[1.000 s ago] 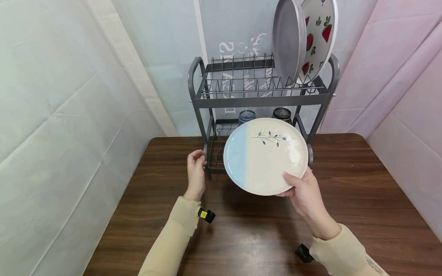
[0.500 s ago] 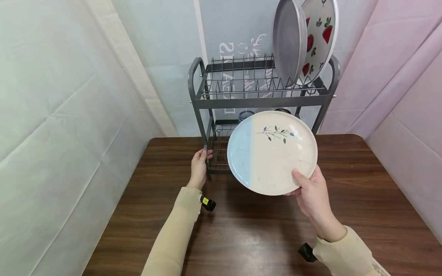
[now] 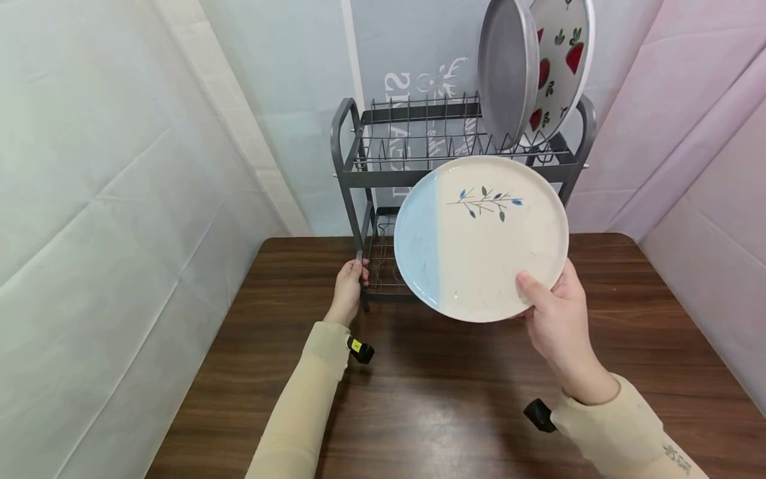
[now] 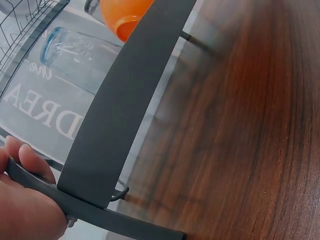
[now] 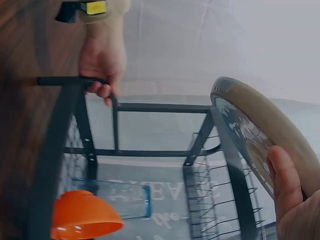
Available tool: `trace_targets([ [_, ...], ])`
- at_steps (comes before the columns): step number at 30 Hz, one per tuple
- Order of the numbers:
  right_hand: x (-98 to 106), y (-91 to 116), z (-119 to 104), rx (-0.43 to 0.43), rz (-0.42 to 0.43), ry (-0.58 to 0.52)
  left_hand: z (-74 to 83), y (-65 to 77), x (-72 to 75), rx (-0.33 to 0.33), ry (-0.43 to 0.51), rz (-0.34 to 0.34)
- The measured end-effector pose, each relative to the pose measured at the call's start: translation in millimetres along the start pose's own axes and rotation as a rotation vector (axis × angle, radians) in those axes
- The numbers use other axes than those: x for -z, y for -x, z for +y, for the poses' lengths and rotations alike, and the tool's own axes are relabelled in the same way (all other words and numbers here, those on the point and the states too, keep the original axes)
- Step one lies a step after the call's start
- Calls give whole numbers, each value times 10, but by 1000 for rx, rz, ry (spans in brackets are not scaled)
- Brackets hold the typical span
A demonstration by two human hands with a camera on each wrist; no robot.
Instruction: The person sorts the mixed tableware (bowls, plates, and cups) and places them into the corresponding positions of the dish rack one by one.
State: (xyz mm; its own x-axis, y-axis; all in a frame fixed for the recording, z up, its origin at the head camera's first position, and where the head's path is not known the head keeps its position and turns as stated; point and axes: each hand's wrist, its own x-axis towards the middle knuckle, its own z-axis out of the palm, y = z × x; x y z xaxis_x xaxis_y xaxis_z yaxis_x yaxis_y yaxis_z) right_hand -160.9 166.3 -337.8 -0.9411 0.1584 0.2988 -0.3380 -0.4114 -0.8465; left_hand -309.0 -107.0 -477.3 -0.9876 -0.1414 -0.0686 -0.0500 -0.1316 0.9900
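Observation:
My right hand (image 3: pixel 562 319) pinches a round plate (image 3: pixel 479 246) at its lower right rim, thumb on the front face and the other fingers behind. The plate is cream with a light blue band and a leafy sprig. It is held up before a two-tier dish rack (image 3: pixel 383 178), overlapping the upper tier's front bar in the head view. Low on the rack's left side, my left hand (image 3: pixel 347 287) grips the dark metal frame; the left wrist view shows fingers curled round a curved bar (image 4: pixel 37 185). The plate hides much of the lower tier.
A grey round dish (image 3: pixel 509 73) and a strawberry-patterned plate (image 3: pixel 562 60) stand upright at the upper tier's right end. On the lower tier are a bluish glass (image 5: pixel 117 197) and an orange bowl-shaped thing (image 5: pixel 85 215). The rack stands on a brown wooden table (image 3: pixel 419 399), with cloth walls around.
My left hand has gone from beside the rack to gripping its frame. My right hand has raised the plate and shifted it right, so it now covers the glasses in the head view.

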Motion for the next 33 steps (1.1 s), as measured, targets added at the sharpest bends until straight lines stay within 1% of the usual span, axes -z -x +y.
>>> trace_targets([
  [5, -92, -126, -130, 59, -3, -5, -3, -8, -11, 6, 4, 13],
  [10, -196, -291, -262, 105, -7, -25, -2, -12, -39, 8, -43, 22],
  [12, -241, -365, -318, 118, 3, -31, -4, -17, -53, 2, -57, 22],
  [15, -300, -468, -410, 142, 20, -1, -10, -23, -72, -1, -63, 19],
  [20, -385, -630, -559, 172, 36, 103, -22, -17, -95, 2, -60, 17],
  [22, -414, -701, -610, 178, 42, 124, -23, -15, -101, -2, -58, 14],
  [26, -470, -852, -693, 201, 60, 128, -25, -14, -114, -9, -63, 5],
  [33, -559, -1072, -795, 265, 51, 126, -34, -13, -151, 3, -42, -11],
])
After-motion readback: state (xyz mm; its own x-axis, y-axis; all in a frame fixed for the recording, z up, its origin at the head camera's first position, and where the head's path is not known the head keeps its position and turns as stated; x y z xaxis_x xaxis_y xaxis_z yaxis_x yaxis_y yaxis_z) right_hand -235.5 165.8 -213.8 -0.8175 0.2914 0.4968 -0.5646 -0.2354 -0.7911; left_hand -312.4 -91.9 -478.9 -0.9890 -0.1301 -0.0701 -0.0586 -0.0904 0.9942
